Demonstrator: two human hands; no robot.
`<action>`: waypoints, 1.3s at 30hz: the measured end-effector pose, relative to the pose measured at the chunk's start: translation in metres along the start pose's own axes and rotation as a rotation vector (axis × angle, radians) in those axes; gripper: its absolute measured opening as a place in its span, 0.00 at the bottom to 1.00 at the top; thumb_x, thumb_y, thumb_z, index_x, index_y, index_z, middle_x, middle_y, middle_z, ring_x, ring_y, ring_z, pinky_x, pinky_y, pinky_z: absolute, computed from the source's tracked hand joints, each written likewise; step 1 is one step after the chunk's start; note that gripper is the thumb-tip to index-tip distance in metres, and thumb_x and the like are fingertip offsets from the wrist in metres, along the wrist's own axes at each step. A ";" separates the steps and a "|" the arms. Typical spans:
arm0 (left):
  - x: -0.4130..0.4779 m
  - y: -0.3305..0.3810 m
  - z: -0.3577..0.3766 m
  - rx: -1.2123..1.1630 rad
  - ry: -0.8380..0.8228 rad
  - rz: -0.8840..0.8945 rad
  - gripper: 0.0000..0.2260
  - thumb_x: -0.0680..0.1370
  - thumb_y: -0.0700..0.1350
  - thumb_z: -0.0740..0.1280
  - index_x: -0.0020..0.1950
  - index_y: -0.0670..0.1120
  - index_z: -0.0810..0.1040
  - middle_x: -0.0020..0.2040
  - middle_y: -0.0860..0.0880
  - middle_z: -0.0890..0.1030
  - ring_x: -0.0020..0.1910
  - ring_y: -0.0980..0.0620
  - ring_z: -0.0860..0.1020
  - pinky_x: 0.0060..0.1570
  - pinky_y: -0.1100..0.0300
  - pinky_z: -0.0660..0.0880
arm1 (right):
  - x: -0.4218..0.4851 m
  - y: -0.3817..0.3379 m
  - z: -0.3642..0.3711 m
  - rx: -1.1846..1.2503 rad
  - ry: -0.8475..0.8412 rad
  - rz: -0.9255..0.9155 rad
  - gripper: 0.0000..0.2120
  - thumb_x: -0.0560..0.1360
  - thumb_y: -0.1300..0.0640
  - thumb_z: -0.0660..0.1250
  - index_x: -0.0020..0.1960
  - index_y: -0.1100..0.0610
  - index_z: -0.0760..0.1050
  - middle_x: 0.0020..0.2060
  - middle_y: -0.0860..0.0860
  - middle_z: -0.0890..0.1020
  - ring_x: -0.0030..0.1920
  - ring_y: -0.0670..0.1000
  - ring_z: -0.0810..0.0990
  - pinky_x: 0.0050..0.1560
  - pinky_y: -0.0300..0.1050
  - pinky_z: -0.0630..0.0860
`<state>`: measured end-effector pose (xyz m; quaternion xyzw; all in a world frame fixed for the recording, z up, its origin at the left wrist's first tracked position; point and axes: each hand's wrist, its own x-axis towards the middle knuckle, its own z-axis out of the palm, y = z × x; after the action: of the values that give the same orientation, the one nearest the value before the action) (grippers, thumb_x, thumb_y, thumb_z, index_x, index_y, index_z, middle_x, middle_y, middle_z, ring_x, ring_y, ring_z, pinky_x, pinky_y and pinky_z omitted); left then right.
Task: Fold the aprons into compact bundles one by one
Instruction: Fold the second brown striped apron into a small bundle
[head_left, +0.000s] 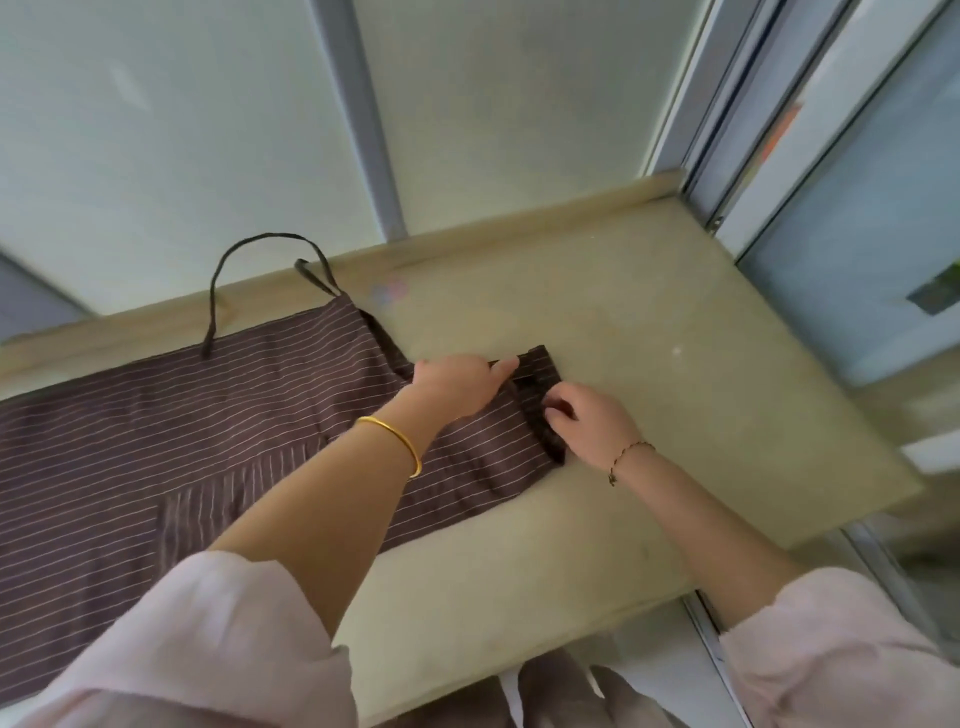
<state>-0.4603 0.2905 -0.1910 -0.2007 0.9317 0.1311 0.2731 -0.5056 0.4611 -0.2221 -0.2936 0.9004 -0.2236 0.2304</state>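
A brown apron (156, 441) with thin white stripes lies spread over the left half of the beige table (649, 364). Its dark neck loop (249, 270) lies against the raised back ledge. The apron's right end is folded into a narrow strip (540, 395). My left hand (457, 382) presses flat on the cloth just left of that fold, fingers extended toward it. My right hand (587, 421) pinches the folded edge with curled fingers. Both arms reach from the bottom of the view in pale pink sleeves.
A frosted glass wall with a grey post (363, 119) rises behind the table. A sliding window frame (727, 130) borders the right side. More brown cloth (561, 691) hangs below the table's near edge.
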 end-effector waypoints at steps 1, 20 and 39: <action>0.001 0.005 -0.003 -0.053 -0.036 -0.038 0.31 0.80 0.65 0.42 0.58 0.44 0.75 0.48 0.46 0.79 0.53 0.44 0.75 0.64 0.44 0.66 | 0.002 0.006 -0.003 -0.056 -0.042 -0.041 0.10 0.78 0.55 0.62 0.57 0.55 0.76 0.52 0.50 0.80 0.52 0.53 0.78 0.51 0.46 0.75; -0.017 -0.002 -0.029 0.026 -0.385 0.047 0.22 0.73 0.57 0.70 0.61 0.45 0.77 0.60 0.46 0.79 0.59 0.46 0.76 0.60 0.54 0.72 | 0.006 0.009 -0.015 0.013 -0.277 -0.121 0.12 0.74 0.56 0.66 0.34 0.49 0.68 0.33 0.47 0.74 0.37 0.49 0.74 0.36 0.41 0.69; -0.006 0.015 -0.034 -0.446 -0.211 0.070 0.20 0.76 0.57 0.65 0.62 0.46 0.77 0.61 0.49 0.77 0.61 0.48 0.73 0.67 0.50 0.66 | 0.002 0.028 -0.034 0.639 0.111 -0.033 0.03 0.73 0.62 0.70 0.42 0.57 0.82 0.39 0.52 0.84 0.41 0.52 0.81 0.48 0.47 0.78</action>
<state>-0.4780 0.2938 -0.1578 -0.2089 0.8523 0.3632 0.3131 -0.5373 0.4891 -0.2110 -0.2084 0.7910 -0.5142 0.2578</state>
